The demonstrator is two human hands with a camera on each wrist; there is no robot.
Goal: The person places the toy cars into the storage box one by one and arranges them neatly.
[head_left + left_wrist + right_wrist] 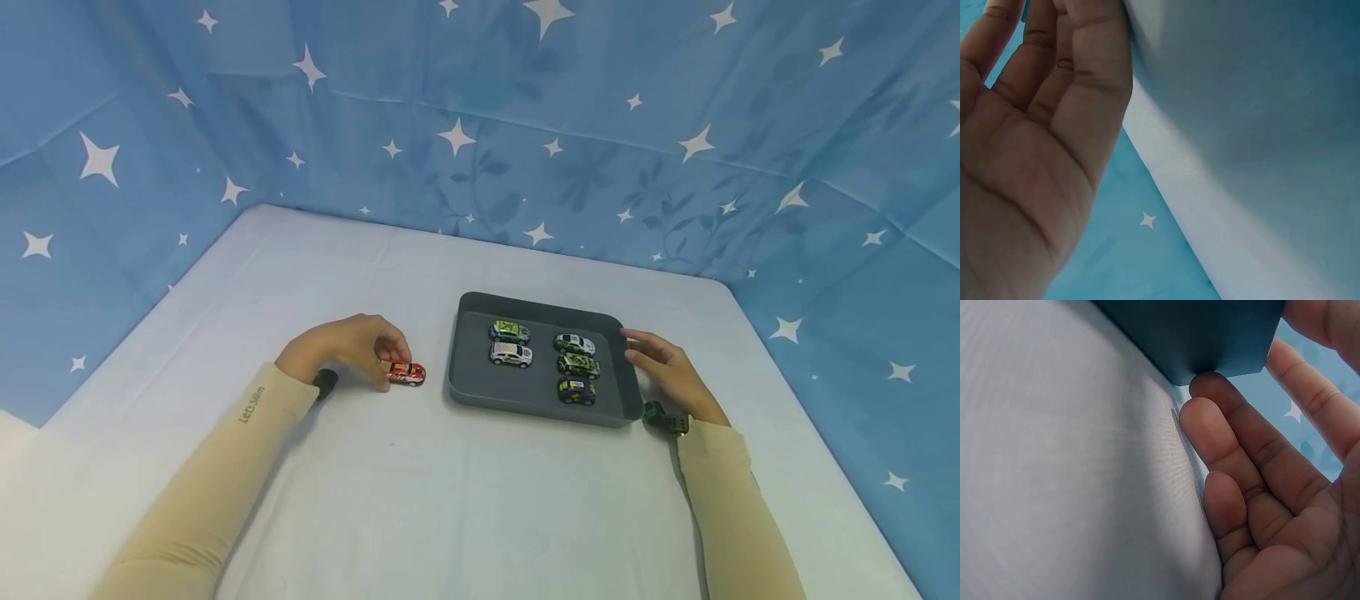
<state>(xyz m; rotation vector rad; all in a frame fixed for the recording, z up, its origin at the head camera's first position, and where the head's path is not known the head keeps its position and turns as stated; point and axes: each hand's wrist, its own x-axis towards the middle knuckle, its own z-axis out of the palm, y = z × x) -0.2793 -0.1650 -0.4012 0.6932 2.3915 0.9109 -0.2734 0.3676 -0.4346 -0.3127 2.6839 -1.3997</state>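
A red toy car (pixel 405 373) with pale markings is on the white tabletop, left of the grey tray (pixel 495 403). My left hand (pixel 352 346) pinches its rear end between thumb and fingers. In the left wrist view the palm and bent fingers fill the left side, and the car is hidden. At the tray's right wall, my right hand (pixel 671 375) rests its extended fingertips against the rim. The right wrist view shows the fingers (pixel 1210 428) beside the corner of the tray wall (pixel 1210 337), with the lower ones close along the tabletop.
Inside the tray, a green-yellow car (pixel 510 332) and a white car (pixel 512 355) stand at left. A white-green car (pixel 574 343), a camouflage car (pixel 578 365) and a dark blue car (pixel 577 390) line up at right. A star-patterned blue curtain (pixel 420 108) borders the table.
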